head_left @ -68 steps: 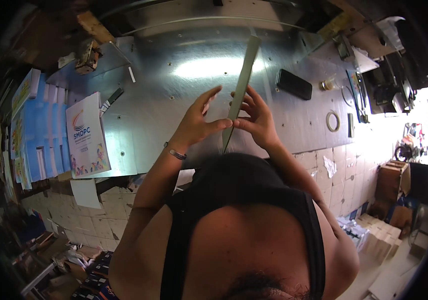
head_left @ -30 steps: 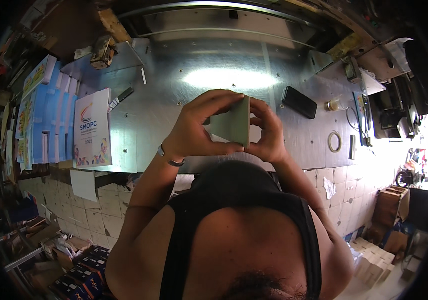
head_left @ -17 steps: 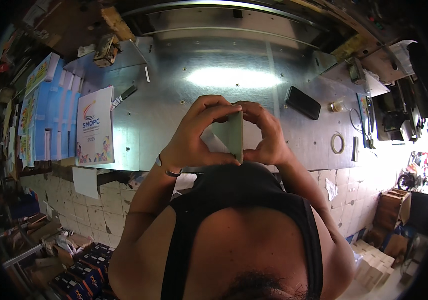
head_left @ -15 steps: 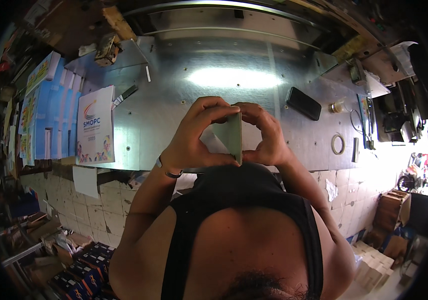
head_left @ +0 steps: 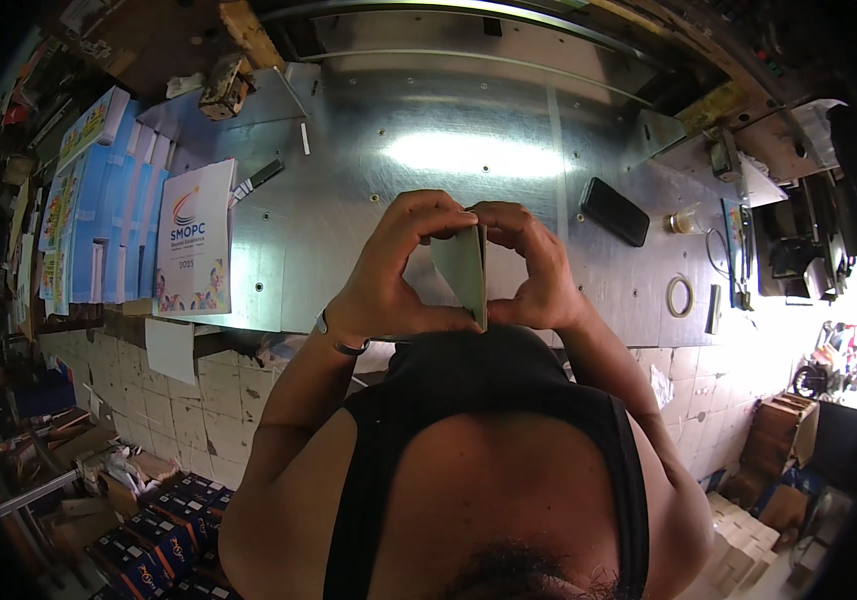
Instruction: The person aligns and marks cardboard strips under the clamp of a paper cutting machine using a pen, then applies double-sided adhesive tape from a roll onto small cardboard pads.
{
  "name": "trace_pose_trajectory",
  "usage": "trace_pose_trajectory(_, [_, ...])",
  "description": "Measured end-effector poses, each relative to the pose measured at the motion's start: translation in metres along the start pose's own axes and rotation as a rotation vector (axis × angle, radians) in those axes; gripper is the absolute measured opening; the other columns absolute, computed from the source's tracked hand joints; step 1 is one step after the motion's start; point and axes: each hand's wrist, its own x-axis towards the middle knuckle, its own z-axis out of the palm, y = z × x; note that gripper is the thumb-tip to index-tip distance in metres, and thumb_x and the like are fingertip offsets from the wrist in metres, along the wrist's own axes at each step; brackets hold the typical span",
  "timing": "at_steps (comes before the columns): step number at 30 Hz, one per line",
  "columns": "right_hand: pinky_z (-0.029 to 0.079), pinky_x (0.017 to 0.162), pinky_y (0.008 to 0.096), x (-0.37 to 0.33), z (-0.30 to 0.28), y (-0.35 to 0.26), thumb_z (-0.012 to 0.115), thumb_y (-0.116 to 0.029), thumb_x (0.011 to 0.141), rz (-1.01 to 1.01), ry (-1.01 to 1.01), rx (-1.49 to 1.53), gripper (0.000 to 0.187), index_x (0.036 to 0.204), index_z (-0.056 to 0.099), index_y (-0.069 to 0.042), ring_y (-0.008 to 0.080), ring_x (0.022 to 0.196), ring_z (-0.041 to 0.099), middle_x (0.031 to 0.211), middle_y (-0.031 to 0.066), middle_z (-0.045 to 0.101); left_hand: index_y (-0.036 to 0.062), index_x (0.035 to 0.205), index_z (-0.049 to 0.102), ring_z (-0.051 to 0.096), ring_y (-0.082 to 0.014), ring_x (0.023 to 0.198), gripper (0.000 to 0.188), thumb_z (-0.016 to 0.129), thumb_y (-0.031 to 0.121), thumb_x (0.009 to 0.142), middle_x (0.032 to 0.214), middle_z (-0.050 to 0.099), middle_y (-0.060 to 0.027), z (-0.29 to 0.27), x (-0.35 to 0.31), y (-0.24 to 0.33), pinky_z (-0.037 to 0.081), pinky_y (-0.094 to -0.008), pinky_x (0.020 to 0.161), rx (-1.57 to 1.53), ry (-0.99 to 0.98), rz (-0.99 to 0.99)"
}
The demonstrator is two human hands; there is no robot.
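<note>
I have the metal worktable (head_left: 333,190) spread across my view, its far part bright under a reflected light. At its left side I see a stack of blue-edged books (head_left: 118,215), and just right of that a white booklet (head_left: 193,245) lies flat. Near the table's front edge, my left hand (head_left: 385,270) is pinched on a grey-green board (head_left: 470,270), fingertips at its far end, thumb at its near end. My right hand (head_left: 540,265) mirrors that from the other side, its fingers and thumb closed on the same two ends. The board is between the hands, on edge, its pale face turned left, both palms clear of it. Smaller things lie right of my hands: a black phone-like slab (head_left: 614,212), then a pale ring (head_left: 679,297).
</note>
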Motion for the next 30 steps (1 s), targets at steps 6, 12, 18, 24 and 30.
trace_pose_trajectory(6, [0.051,0.108,0.0448,-0.002,-0.002,0.007,0.092,-0.011,0.065,-0.037,0.009,-0.025,0.093,0.145,0.046,-0.001,0.0347,0.131,0.056,0.142,0.0193,0.052,0.0094,0.134,0.059,0.054,-0.0253,0.123,0.092,0.101,0.032,0.056,0.134,0.049,-0.0106,-0.003,0.011,-0.001,0.051,-0.0381,0.097,0.133,-0.024,0.023])
trace_pose_trajectory(12, [0.054,0.105,0.0458,-0.014,0.009,0.02,0.087,-0.006,0.071,-0.025,0.062,0.042,0.097,0.154,0.037,-0.002,0.0349,0.132,0.055,0.149,0.0198,0.048,0.0067,0.134,0.057,0.049,-0.0309,0.13,0.098,0.1,0.043,0.054,0.139,0.048,-0.0152,0.003,0.026,-0.006,0.045,-0.043,0.105,0.235,-0.001,0.103])
trace_pose_trajectory(18, [0.055,0.102,0.0454,-0.021,0.013,0.019,0.081,-0.001,0.075,-0.012,0.147,-0.032,0.096,0.158,0.032,-0.003,0.0346,0.132,0.056,0.151,0.0204,0.046,0.0076,0.134,0.057,0.049,-0.0311,0.132,0.095,0.098,0.04,0.055,0.142,0.048,-0.0154,0.016,0.043,-0.006,0.046,-0.0429,0.104,0.183,-0.003,0.104])
trace_pose_trajectory(24, [0.052,0.103,0.0424,-0.031,0.012,0.016,0.082,-0.004,0.075,0.011,0.202,-0.038,0.096,0.157,0.033,-0.003,0.0311,0.13,0.058,0.144,0.0178,0.054,0.0064,0.134,0.055,0.051,-0.0274,0.128,0.095,0.096,0.039,0.055,0.145,0.046,-0.0148,0.025,0.049,-0.007,0.048,-0.0387,0.098,0.166,-0.043,0.128])
trace_pose_trajectory(30, [0.051,0.101,0.0401,-0.034,0.015,0.014,0.083,-0.007,0.075,0.067,0.262,-0.094,0.091,0.154,0.038,-0.004,0.0302,0.125,0.062,0.141,0.0164,0.058,0.0056,0.137,0.053,0.053,-0.0257,0.128,0.095,0.095,0.036,0.058,0.146,0.045,-0.0154,0.033,0.052,-0.004,0.049,-0.0375,0.097,0.162,-0.072,0.126])
